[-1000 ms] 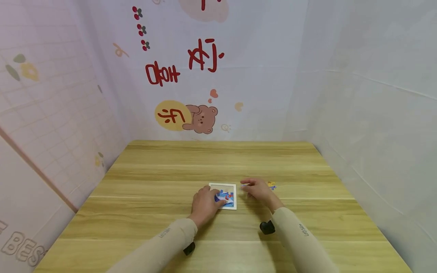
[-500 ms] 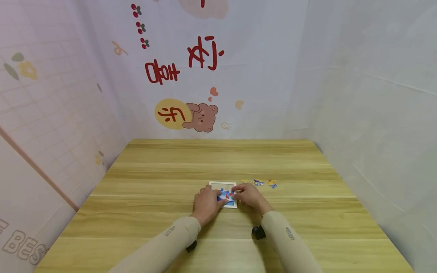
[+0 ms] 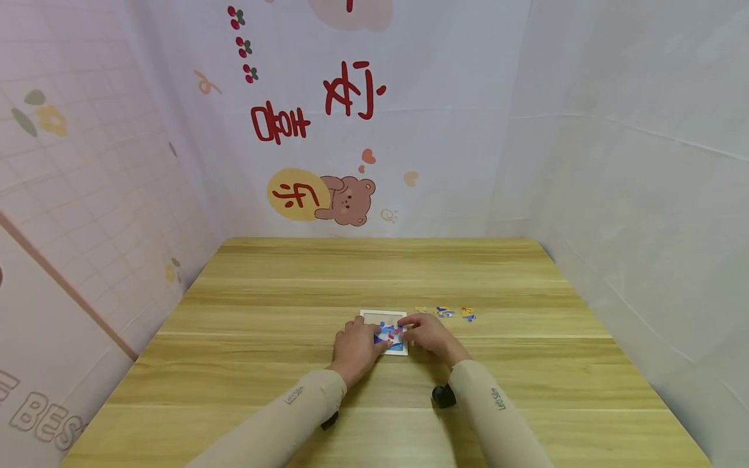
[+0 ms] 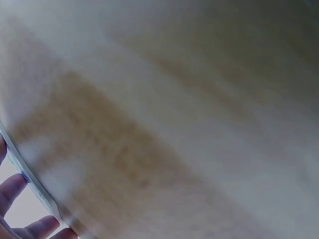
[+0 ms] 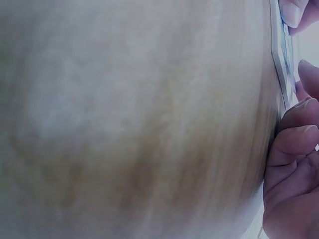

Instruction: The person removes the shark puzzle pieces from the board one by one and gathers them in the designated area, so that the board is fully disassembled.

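A small white-rimmed jigsaw frame lies on the table, with a blue, white and red picture partly filling it and a bare strip along its far side. My left hand holds the frame at its left side, index finger and thumb reaching over the picture. In the left wrist view, fingers meet the frame's edge. Across from it, my right hand has thumb and index finger at the picture's right side, pinching a puzzle piece largely hidden by the fingers. Its other fingers are curled in the right wrist view.
Loose puzzle pieces lie right of the frame: a yellowish one, a blue and white one and a yellow and blue one. The wooden table meets fabric walls at its back and sides.
My right hand has moved left from beside the loose pieces to the frame's right side, uncovering those pieces. Over the last half second both hands stay nearly still.
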`<state>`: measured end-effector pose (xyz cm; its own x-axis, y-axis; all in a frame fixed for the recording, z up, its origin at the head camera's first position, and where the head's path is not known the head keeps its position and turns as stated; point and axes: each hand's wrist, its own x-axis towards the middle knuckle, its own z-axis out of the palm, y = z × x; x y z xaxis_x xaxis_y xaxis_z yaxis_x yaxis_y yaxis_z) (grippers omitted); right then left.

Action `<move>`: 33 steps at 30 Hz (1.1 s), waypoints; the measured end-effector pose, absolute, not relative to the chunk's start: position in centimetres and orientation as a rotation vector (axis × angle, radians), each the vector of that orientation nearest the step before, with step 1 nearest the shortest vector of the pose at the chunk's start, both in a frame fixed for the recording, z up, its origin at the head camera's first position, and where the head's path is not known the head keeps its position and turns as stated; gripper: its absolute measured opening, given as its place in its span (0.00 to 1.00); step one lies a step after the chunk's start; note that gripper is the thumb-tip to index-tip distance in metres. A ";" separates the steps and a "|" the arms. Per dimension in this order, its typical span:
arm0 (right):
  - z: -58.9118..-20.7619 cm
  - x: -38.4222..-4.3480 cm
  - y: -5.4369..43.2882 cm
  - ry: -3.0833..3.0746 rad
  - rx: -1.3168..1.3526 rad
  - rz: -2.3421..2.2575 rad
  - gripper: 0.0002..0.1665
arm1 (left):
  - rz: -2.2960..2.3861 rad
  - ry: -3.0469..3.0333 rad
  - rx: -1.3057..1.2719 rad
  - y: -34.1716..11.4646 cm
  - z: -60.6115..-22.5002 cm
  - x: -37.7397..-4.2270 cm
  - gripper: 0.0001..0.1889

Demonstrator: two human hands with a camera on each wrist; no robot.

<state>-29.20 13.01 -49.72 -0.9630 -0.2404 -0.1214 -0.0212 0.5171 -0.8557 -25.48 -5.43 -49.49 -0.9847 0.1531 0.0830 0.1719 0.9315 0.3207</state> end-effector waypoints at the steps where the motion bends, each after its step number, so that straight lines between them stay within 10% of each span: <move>1: -49.7 -29.2 13.0 2.525 -0.212 -1.423 0.18 | -0.509 -3.031 -0.255 -5.4 -49.5 -25.5 0.23; 33: -50.4 -29.4 12.7 2.517 -0.202 -1.600 0.11 | -0.515 -3.059 -0.278 -5.3 -49.2 -25.9 0.21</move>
